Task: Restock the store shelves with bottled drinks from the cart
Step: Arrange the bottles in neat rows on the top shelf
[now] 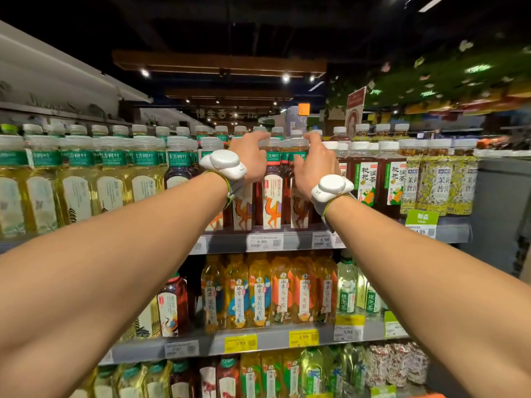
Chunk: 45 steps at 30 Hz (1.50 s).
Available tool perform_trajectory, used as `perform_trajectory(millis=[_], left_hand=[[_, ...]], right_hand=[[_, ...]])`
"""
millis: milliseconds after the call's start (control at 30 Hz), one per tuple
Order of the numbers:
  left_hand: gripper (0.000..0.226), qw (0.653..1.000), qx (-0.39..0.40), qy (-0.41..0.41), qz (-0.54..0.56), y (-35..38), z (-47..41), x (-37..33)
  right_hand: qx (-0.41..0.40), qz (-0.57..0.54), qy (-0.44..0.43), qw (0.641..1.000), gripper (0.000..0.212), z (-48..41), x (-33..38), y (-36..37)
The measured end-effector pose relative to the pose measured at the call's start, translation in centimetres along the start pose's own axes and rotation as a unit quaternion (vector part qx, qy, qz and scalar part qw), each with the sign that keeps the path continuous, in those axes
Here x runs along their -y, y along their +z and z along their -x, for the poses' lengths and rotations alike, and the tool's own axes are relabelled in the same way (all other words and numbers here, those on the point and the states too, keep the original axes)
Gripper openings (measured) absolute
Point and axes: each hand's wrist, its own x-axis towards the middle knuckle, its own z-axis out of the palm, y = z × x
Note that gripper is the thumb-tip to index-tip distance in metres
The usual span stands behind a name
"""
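Observation:
Both my arms reach up to the top shelf (pixel 296 239), where dark tea bottles with camel labels (pixel 272 196) stand in a row. My left hand (pixel 253 159) curls over the top of one of these bottles, which it mostly hides. My right hand (pixel 314 162) grips the neck of the neighbouring camel-label bottle (pixel 298 208), thumb on its front and fingers over its cap. Both bottles stand upright on the shelf. Each wrist wears a white device. The cart is out of view.
Yellow tea bottles with green bands (pixel 109 179) fill the top shelf to the left, loquat tea bottles (pixel 367 179) and floral-wrapped bottles (pixel 436 182) to the right. The middle shelf (pixel 258 340) holds orange-yellow tea bottles (pixel 258 291). More bottles crowd the lower shelf.

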Motion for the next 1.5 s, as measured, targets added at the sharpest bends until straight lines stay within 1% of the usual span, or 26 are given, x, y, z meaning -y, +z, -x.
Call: perform_trajectory(millis=[67, 100, 167, 233, 267, 333, 433, 567, 633, 800, 900, 1000, 1033, 1133, 1200, 1267, 1333, 1367, 1433, 1467, 1500], left_hand=[[0.051, 1.000, 0.002, 0.003, -0.010, -0.3, 0.2, 0.1], [0.050, 1.000, -0.011, 0.005, -0.002, -0.4, 0.3, 0.1], [0.044, 0.997, -0.060, -0.013, 0.048, -0.5, 1.0, -0.2], [0.031, 0.988, -0.105, -0.013, 0.111, -0.8, 2.3, -0.7], [0.026, 0.985, -0.106, -0.001, 0.137, -0.8, 3.2, -0.8], [0.021, 0.982, -0.097, 0.007, 0.162, -0.2, 5.7, -0.7], [0.016, 0.979, -0.084, -0.027, 0.186, 1.3, 9.1, 0.3], [0.015, 0.979, -0.017, -0.057, 0.193, 4.7, 15.1, 3.0], [0.013, 0.978, 0.022, -0.089, 0.189, 6.9, 18.3, 4.7], [0.008, 0.966, 0.112, -0.165, 0.164, 12.8, 28.0, 8.7], [0.013, 0.945, 0.190, -0.211, 0.166, 15.9, 34.5, 10.9], [0.030, 0.917, 0.273, -0.243, 0.161, 18.6, 41.8, 13.1], [0.032, 0.907, 0.284, -0.259, 0.169, 19.3, 44.1, 13.6], [0.029, 0.886, 0.303, -0.297, 0.186, 21.2, 50.2, 14.9], [0.037, 0.878, 0.311, -0.313, 0.185, 22.2, 53.3, 15.5], [0.045, 0.866, 0.323, -0.332, 0.191, 23.4, 55.7, 15.8], [0.044, 0.856, 0.332, -0.348, 0.192, 24.0, 57.2, 15.8], [0.042, 0.847, 0.345, -0.356, 0.193, 24.7, 58.3, 15.8], [0.045, 0.836, 0.369, -0.362, 0.184, 25.9, 60.6, 15.8], [0.047, 0.830, 0.389, -0.360, 0.175, 26.3, 62.1, 15.9], [0.046, 0.819, 0.409, -0.361, 0.177, 26.9, 63.7, 15.9]], right_hand=[[0.006, 0.002, -0.001, 1.000, 0.045, 0.4, 0.3, -0.2], [0.001, -0.001, -0.010, 1.000, 0.046, 0.8, 0.6, -0.4], [-0.025, -0.028, -0.034, 0.999, 0.045, 2.1, 1.0, -0.7], [-0.060, -0.060, -0.046, 0.995, 0.035, 3.6, 1.6, -0.8], [-0.063, -0.070, -0.039, 0.995, 0.030, 4.4, 1.8, -0.7], [-0.044, -0.086, -0.006, 0.995, 0.024, 6.5, 1.6, 0.0], [-0.032, -0.120, 0.039, 0.991, 0.020, 10.0, 1.1, 1.0], [-0.001, -0.139, 0.087, 0.986, 0.015, 16.2, -0.6, 3.5], [0.020, -0.140, 0.115, 0.983, 0.015, 19.8, -1.9, 4.9], [0.104, -0.133, 0.186, 0.968, 0.014, 30.7, -5.4, 8.0], [0.186, -0.115, 0.241, 0.945, 0.017, 37.6, -7.6, 9.3], [0.265, -0.094, 0.283, 0.917, 0.017, 44.8, -9.3, 10.0], [0.276, -0.090, 0.295, 0.910, 0.016, 46.9, -9.6, 10.0], [0.306, -0.061, 0.307, 0.899, 0.017, 52.3, -10.6, 10.0], [0.344, -0.045, 0.323, 0.880, 0.022, 55.4, -11.6, 10.1], [0.376, -0.035, 0.348, 0.858, 0.031, 57.9, -12.6, 10.2], [0.418, -0.028, 0.348, 0.838, 0.035, 59.7, -13.5, 10.1], [0.438, -0.023, 0.349, 0.828, 0.031, 60.9, -14.0, 9.8], [0.453, -0.014, 0.352, 0.819, 0.015, 63.5, -15.1, 9.3], [0.456, -0.001, 0.359, 0.814, 0.012, 64.8, -15.5, 8.9], [0.456, 0.010, 0.374, 0.808, 0.014, 66.4, -16.2, 8.6]])
